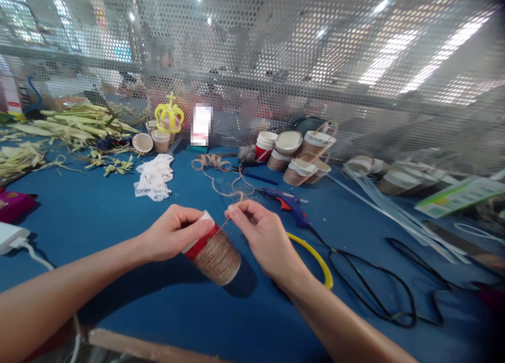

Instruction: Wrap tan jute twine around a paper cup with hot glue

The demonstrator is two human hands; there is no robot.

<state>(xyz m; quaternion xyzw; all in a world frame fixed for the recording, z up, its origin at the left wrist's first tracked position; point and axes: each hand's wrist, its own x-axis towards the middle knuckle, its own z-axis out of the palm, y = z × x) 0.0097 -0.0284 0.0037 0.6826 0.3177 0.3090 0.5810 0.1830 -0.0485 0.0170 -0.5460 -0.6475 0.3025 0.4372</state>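
My left hand [173,231] grips a red and white paper cup [211,250] lying on its side above the blue table [98,215]; brown twine covers most of the cup's body. My right hand [260,234] pinches the loose twine [221,181] right at the cup's rim. The strand runs back across the table to a loose coil near the mesh wall.
A blue glue gun [286,202] with a black cable [379,279] lies just beyond my right hand, a yellow band [315,258] beside it. Twine-wrapped cups [302,158] stand at the back, a white cloth [154,177] and green leaves [74,123] to the left, a yellow crown [169,117] behind.
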